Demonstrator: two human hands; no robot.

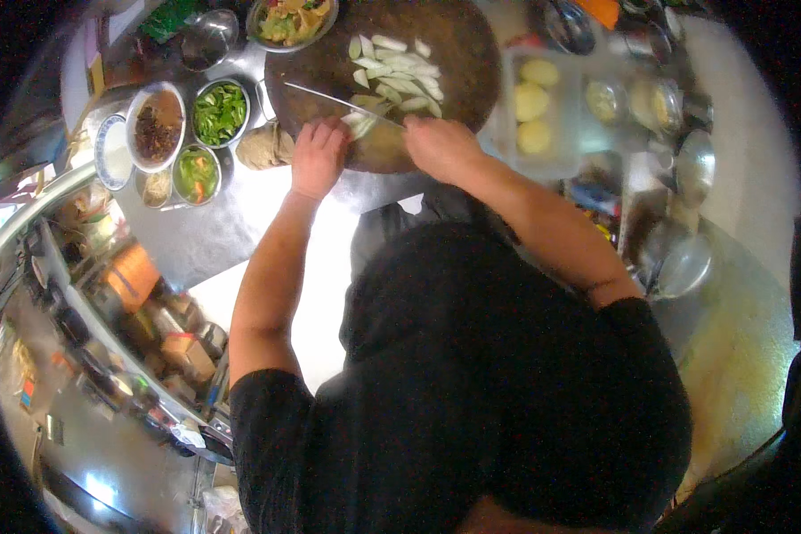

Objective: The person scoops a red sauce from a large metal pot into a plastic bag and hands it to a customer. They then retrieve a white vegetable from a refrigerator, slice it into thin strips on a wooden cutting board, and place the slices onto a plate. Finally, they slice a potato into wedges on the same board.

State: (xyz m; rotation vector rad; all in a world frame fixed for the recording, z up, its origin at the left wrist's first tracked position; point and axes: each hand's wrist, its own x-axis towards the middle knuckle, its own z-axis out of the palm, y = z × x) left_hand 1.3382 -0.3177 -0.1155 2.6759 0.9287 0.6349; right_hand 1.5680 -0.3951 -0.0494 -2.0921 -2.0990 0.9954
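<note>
A round wooden chopping board [440, 27] lies before me with diagonally cut slices of a pale green-white vegetable [400, 67] heaped on it. My right hand [440, 147] grips a knife [337, 100] at the board's near right side; its handle is hidden in my fist. The blade slants up and left across the board, seen nearly edge-on. By the near left edge, my left hand [320, 150] holds down an uncut piece of the vegetable [358, 125], close to the blade. Its fingers partly cover that piece.
Left of the board stand a bowl of chopped green peppers [220, 113], a bowl of dark seasoning [157, 127] and a bowl of green pieces [197, 175]. A folded cloth [265, 145] touches the board. Peeled potatoes [532, 100] sit in a clear plastic tub [564, 160] at right.
</note>
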